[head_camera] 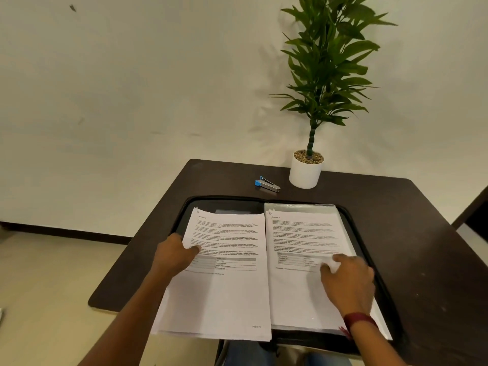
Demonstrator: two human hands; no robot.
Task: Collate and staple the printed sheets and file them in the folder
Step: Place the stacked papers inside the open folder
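Observation:
A black zip folder (375, 249) lies open on the dark table. On its left half sits a stack of printed sheets (224, 291), stapled at the top left corner. My left hand (174, 256) grips that stack's left edge, thumb on top. A second printed set (298, 286) lies on the right half, over clear plastic sleeves. My right hand (348, 281) rests on it with fingers bent, fingertips touching the paper. A blue and silver stapler (267, 184) lies behind the folder, apart from both hands.
A white pot with a tall green plant (306, 173) stands at the table's (422, 207) back, right of the stapler. A pale wall rises behind. The table's left edge drops to a beige floor. My legs show under the near edge.

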